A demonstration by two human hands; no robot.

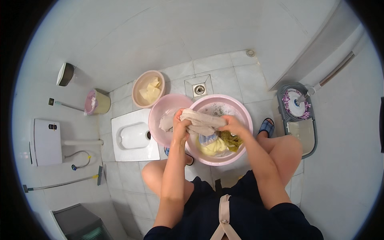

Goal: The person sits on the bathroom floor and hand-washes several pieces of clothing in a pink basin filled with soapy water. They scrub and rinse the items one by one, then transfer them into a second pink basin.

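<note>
A wet beige cloth (pixel 202 120) is stretched and bunched between my two hands, above the soapy pink basin (pixel 246 117). My left hand (pixel 180 125) grips its left end, and my right hand (pixel 232 125) grips its right end. Below the cloth, a yellow cloth (pixel 214 147), a pale blue piece of cloth (pixel 207 139) and an olive-green cloth (pixel 230 141) lie in sudsy water. Under my left hand is the rim of a second pink basin (pixel 162 108), overlapped by the first. A beige fabric piece (pixel 166 123) shows inside it.
A smaller basin (pixel 149 73) with pale yellow cloth (pixel 151 90) stands behind. At left are a squat toilet (pixel 132 136) and a waste bin (pixel 103 103). A floor drain (pixel 199 89) lies ahead. On the right, a mop bucket (pixel 313 135) stands by the wall.
</note>
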